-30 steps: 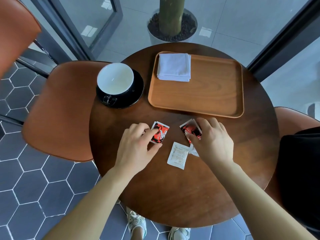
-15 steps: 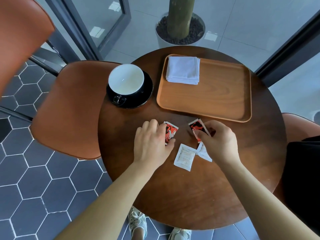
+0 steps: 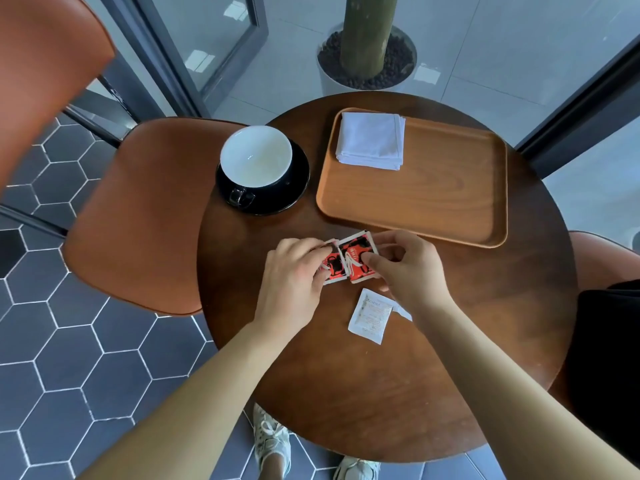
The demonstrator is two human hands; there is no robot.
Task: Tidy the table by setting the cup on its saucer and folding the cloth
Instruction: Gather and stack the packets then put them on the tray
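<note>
Our left hand (image 3: 294, 278) holds a red packet (image 3: 331, 269), our right hand (image 3: 407, 271) pinches a second packet (image 3: 357, 260) beside it. The cup (image 3: 256, 157) sits on its saucer (image 3: 295, 188) by the table's (image 3: 346, 393) left edge.

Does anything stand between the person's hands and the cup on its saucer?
Nothing visible does: only bare table lies between them and the cup on its saucer. But the left hand pinches the left red packet, the right hand the right red packet.
</note>
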